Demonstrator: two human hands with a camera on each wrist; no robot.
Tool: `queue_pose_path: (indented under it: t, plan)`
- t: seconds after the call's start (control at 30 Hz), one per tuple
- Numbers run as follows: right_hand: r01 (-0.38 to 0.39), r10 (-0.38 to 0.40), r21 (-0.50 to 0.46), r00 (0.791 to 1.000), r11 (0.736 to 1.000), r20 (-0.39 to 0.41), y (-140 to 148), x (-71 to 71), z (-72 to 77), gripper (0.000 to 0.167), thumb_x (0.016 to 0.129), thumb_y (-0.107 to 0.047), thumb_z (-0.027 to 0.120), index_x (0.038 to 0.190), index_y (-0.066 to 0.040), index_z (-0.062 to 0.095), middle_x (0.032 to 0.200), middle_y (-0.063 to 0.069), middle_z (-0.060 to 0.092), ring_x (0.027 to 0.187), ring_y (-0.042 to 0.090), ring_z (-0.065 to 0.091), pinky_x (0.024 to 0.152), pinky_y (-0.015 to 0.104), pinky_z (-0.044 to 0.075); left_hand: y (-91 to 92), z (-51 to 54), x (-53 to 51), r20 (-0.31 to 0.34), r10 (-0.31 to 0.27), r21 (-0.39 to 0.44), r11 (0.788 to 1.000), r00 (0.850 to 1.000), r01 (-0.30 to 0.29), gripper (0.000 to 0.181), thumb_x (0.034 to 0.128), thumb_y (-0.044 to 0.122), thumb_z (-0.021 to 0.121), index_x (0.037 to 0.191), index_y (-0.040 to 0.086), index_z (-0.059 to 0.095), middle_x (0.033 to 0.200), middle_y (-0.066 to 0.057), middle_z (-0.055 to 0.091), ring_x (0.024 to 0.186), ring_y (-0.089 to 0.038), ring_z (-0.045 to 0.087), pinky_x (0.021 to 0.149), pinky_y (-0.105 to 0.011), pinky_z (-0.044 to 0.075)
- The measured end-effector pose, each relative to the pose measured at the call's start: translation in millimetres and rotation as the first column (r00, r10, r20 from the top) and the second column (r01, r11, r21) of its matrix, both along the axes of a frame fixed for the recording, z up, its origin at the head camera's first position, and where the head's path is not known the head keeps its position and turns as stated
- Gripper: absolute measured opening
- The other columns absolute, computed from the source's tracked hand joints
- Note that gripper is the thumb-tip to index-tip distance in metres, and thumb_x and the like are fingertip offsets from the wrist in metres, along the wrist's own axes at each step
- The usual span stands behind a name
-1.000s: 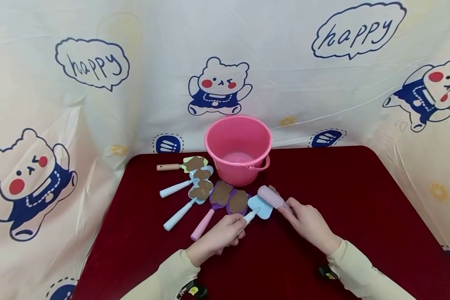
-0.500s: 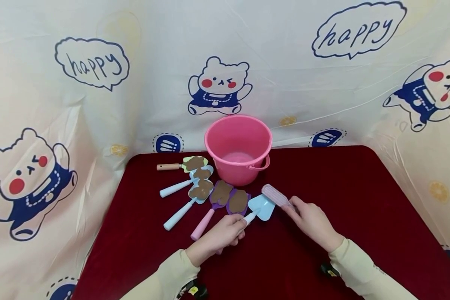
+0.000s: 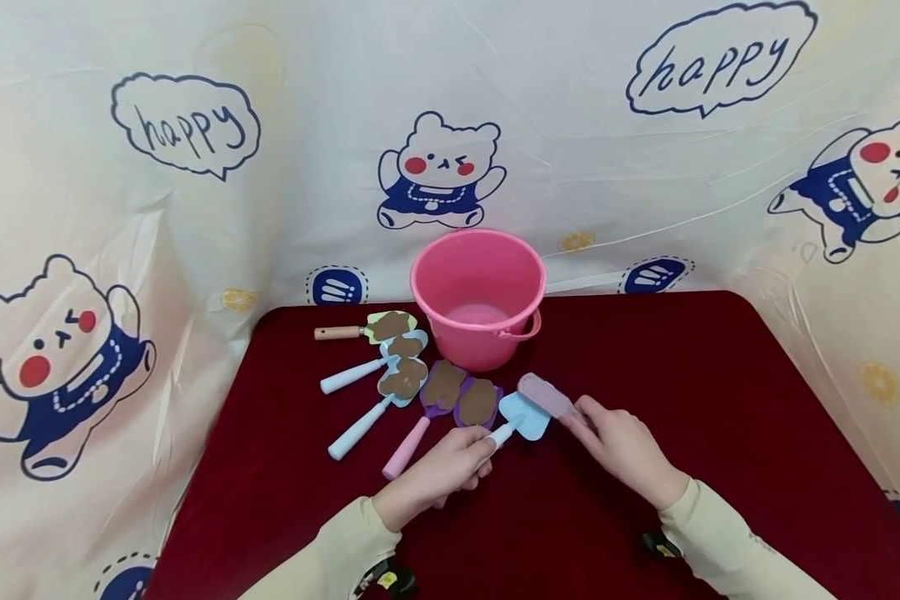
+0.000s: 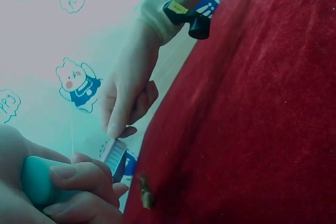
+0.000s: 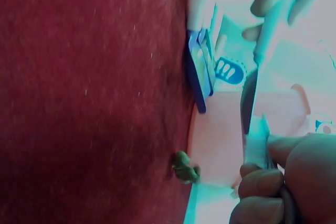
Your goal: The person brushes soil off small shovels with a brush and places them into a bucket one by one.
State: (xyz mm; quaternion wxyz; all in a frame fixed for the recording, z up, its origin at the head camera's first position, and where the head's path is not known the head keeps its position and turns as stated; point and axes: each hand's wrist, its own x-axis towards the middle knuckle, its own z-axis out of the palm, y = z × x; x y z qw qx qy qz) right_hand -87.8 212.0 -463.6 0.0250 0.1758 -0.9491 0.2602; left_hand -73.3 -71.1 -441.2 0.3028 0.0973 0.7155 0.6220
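Light-blue trowel [image 3: 525, 417] is hovering over the dark red cloth [image 3: 630, 550], just in front of the pink bucket [image 3: 468, 343], its blade pointing forward and to the right. The left hand [image 3: 444, 467] is gripping its handle: the forearm is slanting in from the lower left, the fingers are curling underneath and the thumb is lying along the top. The right hand [image 3: 624, 450] is reaching in from the lower right, its wrist angling inward, with thumb and fingers pinching the end of a lilac brush [image 3: 546, 396]. In the head view, the brush is overlapping the blade's right edge. Both forearms are converging in front of the body. Several brown-topped trowels [image 3: 356, 432] are lying left of the blade, and a small brownish lump [image 5: 185, 169] is resting on the cloth.
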Motion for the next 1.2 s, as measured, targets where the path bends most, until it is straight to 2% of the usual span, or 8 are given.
queue_pose_path:
  t: [0.17,0.37,0.43,0.7,0.87,0.97,1.03,1.2]
  plan:
    - [0.047,-0.047,-0.004,0.999,0.999,0.001,2.7,1.4,2.7,0.020,0.102,-0.029,0.070,0.095,-0.016,0.057,0.058,-0.010,0.038,0.046,0.003,0.035,0.043,0.023,0.034,-0.5,-1.9,0.8,0.003,-0.004,-0.006,1.000,1.000,0.004,0.029,0.1111,0.017,0.043,0.110,-0.009,0.057,0.071,-0.001,0.049,0.049,-0.008,0.030,0.045,-0.021,0.025]
    - [-0.076,0.075,-0.022,0.997,0.997,-0.022,-2.8,5.3,3.9,0.024,0.099,-0.034,0.073,0.094,-0.019,0.055,0.060,-0.014,0.035,0.048,-0.001,0.034,0.044,0.021,0.032,2.7,0.5,-1.3,-0.009,0.002,-0.008,1.000,1.000,-0.002,0.028,0.1111,0.016,0.043,0.108,-0.008,0.056,0.071,-0.001,0.048,0.050,-0.008,0.030,0.046,-0.021,0.025]
    - [-0.079,0.079,-0.013,0.996,0.997,-0.029,-2.7,4.0,3.0,0.024,0.099,-0.032,0.073,0.093,-0.019,0.054,0.060,-0.013,0.035,0.048,-0.001,0.034,0.044,0.021,0.032,3.0,1.3,-1.6,-0.021,0.000,-0.014,1.000,1.000,0.000,0.027,0.1111,0.017,0.043,0.107,-0.007,0.056,0.071,-0.001,0.048,0.050,-0.008,0.031,0.047,-0.022,0.025]
    - [0.071,-0.071,-0.024,0.997,0.997,-0.018,7.8,-2.9,1.1,0.017,0.102,-0.026,0.070,0.099,-0.012,0.061,0.061,-0.008,0.043,0.048,0.004,0.038,0.044,0.023,0.036,0.5,1.6,1.1,-0.031,-0.008,-0.029,1.000,0.999,0.007,0.029,0.1109,0.019,0.045,0.109,-0.007,0.058,0.072,-0.001,0.050,0.049,-0.009,0.032,0.045,-0.022,0.024]
    - [0.120,-0.121,-0.031,0.992,0.992,-0.030,11.0,-5.9,1.2,0.020,0.106,-0.023,0.062,0.095,-0.008,0.069,0.067,-0.004,0.054,0.056,0.008,0.044,0.052,0.027,0.043,-0.8,0.7,1.0,-0.029,0.008,-0.008,1.000,1.000,-0.008,0.030,0.1104,0.016,0.044,0.116,-0.009,0.058,0.071,-0.001,0.049,0.049,-0.008,0.031,0.045,-0.021,0.025]
    - [0.138,-0.136,-0.059,0.990,0.989,0.040,12.6,-6.7,1.4,0.024,0.109,-0.020,0.056,0.092,-0.007,0.068,0.067,-0.003,0.055,0.056,0.010,0.046,0.052,0.029,0.044,-1.2,1.7,0.3,-0.037,0.013,0.008,1.000,0.999,-0.013,0.030,0.1097,0.015,0.044,0.117,-0.011,0.057,0.071,-0.001,0.049,0.049,-0.008,0.031,0.045,-0.020,0.026]
    - [0.129,-0.116,-0.095,0.984,0.987,0.134,12.6,-5.7,0.6,0.024,0.110,-0.020,0.054,0.095,-0.007,0.067,0.065,-0.002,0.055,0.053,0.010,0.049,0.049,0.029,0.046,-1.0,2.7,-0.1,-0.043,0.013,0.017,1.000,0.999,-0.012,0.030,0.1096,0.014,0.044,0.118,-0.011,0.057,0.070,-0.001,0.049,0.049,-0.008,0.031,0.046,-0.020,0.027]
    - [0.024,0.036,-0.178,0.943,0.984,0.330,7.2,-0.6,-4.7,0.022,0.110,-0.025,0.053,0.100,-0.010,0.065,0.060,-0.006,0.050,0.045,0.010,0.051,0.044,0.029,0.047,0.0,4.3,-0.2,-0.034,0.004,0.032,0.999,0.999,-0.003,0.031,0.1102,0.015,0.045,0.119,-0.012,0.057,0.070,-0.001,0.047,0.049,-0.008,0.030,0.046,-0.021,0.026]
